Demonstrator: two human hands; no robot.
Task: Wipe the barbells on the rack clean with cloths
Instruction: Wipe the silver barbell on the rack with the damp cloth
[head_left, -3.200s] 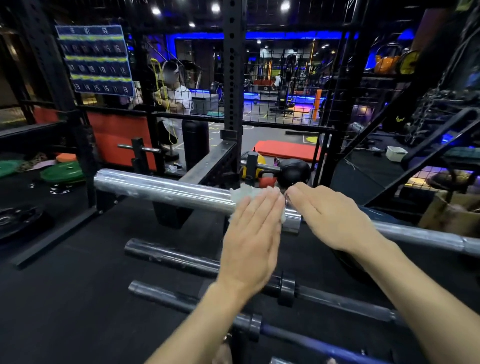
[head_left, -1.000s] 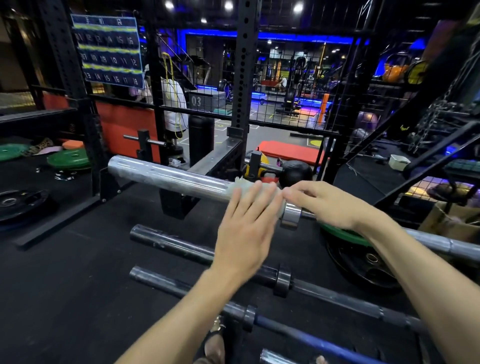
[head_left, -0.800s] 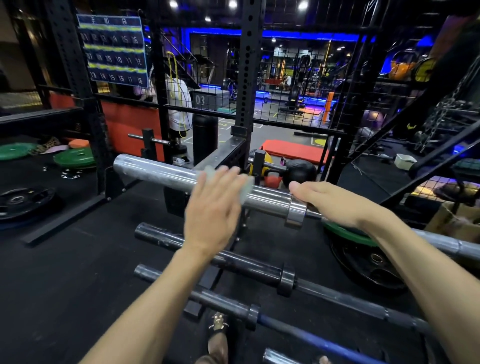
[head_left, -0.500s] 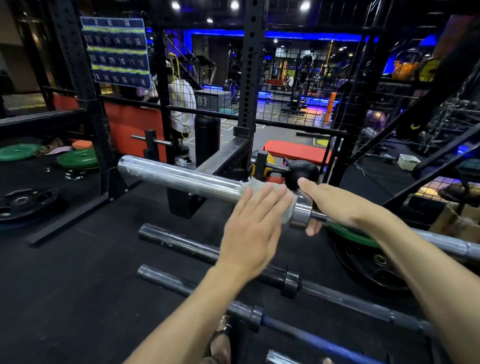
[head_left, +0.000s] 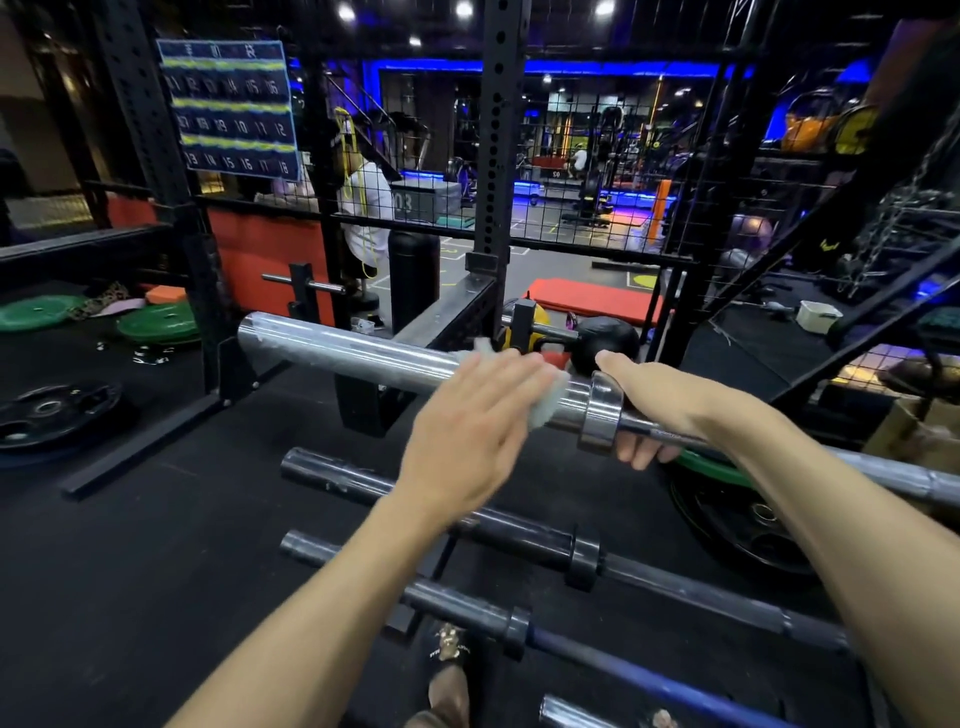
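A shiny chrome barbell (head_left: 353, 353) lies across the top of the rack, its thick sleeve pointing left. My left hand (head_left: 472, 431) presses a pale cloth (head_left: 548, 402) flat against the sleeve, fingers straight, just left of the collar (head_left: 602, 413). My right hand (head_left: 654, 410) grips the thin shaft right beside the collar, fingers curled under it. Two darker barbells (head_left: 524, 535) (head_left: 467, 608) lie on lower rungs below my arms.
Black rack uprights (head_left: 493, 156) and wire mesh stand behind the bar. Green plates (head_left: 156, 322) and a black plate (head_left: 52, 415) lie on the floor at left. Another plate (head_left: 743, 525) sits under the bar at right. A person in white (head_left: 366, 208) stands beyond the mesh.
My left hand slid the cloth left along the sleeve, then back right toward the collar. My right hand's fingers curled down around the shaft.
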